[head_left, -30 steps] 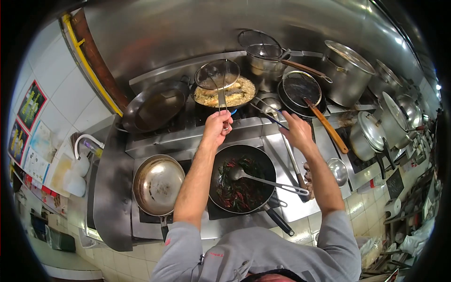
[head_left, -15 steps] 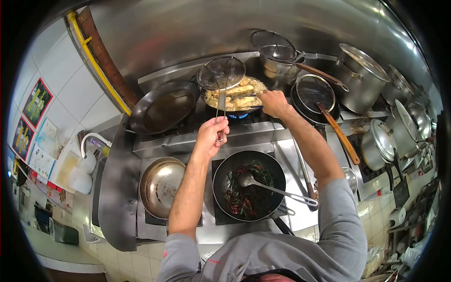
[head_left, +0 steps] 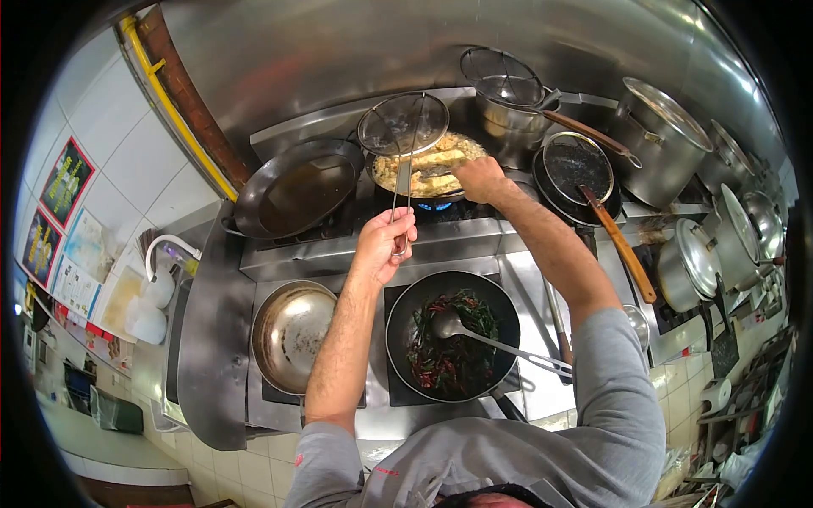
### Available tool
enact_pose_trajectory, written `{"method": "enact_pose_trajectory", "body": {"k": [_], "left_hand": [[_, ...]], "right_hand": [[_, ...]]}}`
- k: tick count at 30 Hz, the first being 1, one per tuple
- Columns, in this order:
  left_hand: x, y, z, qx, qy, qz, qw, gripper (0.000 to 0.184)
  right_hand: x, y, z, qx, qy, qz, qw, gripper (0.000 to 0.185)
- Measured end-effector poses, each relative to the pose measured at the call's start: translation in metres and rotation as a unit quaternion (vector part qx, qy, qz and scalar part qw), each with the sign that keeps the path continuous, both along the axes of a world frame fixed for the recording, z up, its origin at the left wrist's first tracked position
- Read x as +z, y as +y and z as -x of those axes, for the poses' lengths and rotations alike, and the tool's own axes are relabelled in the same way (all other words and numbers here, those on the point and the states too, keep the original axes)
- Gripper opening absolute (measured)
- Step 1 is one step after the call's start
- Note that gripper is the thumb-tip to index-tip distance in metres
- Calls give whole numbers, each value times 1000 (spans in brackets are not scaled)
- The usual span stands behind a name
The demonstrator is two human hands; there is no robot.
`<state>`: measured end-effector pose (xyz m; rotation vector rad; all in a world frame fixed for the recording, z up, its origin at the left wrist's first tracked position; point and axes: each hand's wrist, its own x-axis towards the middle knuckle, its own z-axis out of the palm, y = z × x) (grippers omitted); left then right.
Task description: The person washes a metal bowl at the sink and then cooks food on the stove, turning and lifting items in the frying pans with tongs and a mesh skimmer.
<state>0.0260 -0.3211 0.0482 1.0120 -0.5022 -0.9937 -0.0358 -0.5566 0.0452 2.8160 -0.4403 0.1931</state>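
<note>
At 12 o'clock, 2 golden pieces (head_left: 440,158) frying in pan (head_left: 423,200), not lifted out. Left hand (head_left: 385,245) gripping skimmer (head_left: 403,123); right hand (head_left: 481,179) hovering at pan's 3 o'clock, grip unclear.

The steel counter (head_left: 457,252) carries a shiny pan (head_left: 296,334) and a dark pan (head_left: 453,282) in front; behind stand an oil pan (head_left: 247,196), a frying pan (head_left: 383,190) and a tall pot (head_left: 656,161). A rod (head_left: 557,322), perhaps a ladle, lies right of the dark pan.
</note>
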Motion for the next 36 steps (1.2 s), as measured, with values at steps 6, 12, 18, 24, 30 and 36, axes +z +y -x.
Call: {"method": "enact_pose_trajectory", "body": {"k": [6, 12, 18, 24, 30, 36], "left_hand": [[-2, 4, -2, 5, 8, -5, 1000, 13], [-5, 6, -5, 10, 7, 0, 1000, 13], [-4, 7, -5, 13, 4, 2, 1000, 13], [-6, 8, -5, 15, 5, 6, 1000, 12], [-6, 4, -2, 16, 12, 15, 1000, 12], [-5, 6, 1, 13, 16, 17, 1000, 11]], "right_hand": [[-2, -1, -4, 5, 17, -7, 1000, 23], [-8, -12, -4, 13, 5, -8, 1000, 25], [-7, -8, 7, 12, -20, -33, 999, 36], [-10, 9, 14, 17, -45, 38, 998, 32], [-26, 18, -6, -1, -51, 100, 994, 29], [-40, 15, -21, -11, -8, 152, 988, 26]]}}
